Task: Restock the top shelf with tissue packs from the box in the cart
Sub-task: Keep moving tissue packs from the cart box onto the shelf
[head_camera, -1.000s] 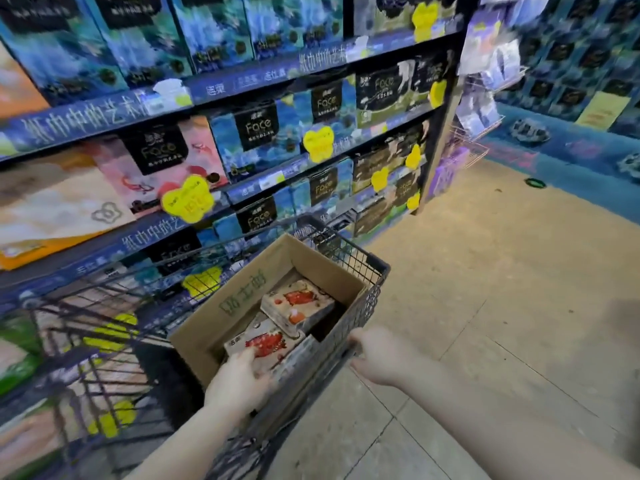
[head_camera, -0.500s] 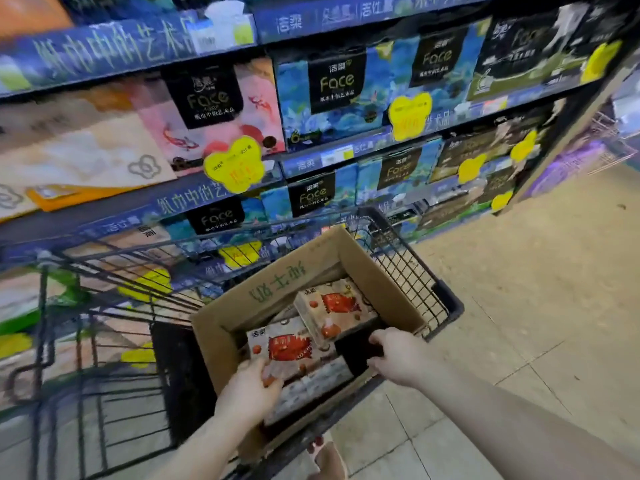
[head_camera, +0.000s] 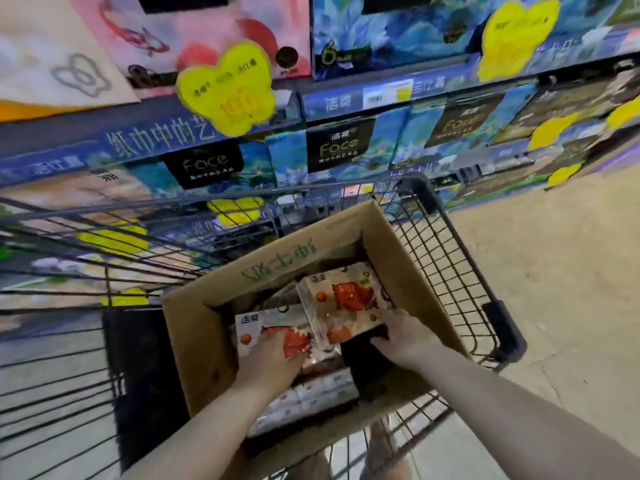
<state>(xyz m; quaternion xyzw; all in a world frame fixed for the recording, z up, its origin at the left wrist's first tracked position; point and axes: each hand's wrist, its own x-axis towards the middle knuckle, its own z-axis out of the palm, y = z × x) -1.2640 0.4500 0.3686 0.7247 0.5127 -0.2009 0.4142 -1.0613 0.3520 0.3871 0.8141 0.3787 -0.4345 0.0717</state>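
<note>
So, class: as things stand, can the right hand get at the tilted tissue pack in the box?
Probably yes. The right hand is already inside the open cardboard box, fingers at the tilted tissue pack's lower edge; nothing covers the pack.

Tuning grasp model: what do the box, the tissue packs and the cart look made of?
Box: brown corrugated cardboard, matte, with printed characters.
Tissue packs: soft paper in what looks like thin glossy plastic film; it shows sheen.
Cart: dark wire mesh, likely coated metal.

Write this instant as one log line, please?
phase: reaching into box | left hand: on near tissue pack | right hand: at far tissue pack | cart: beside shelves | lifted: none
</note>
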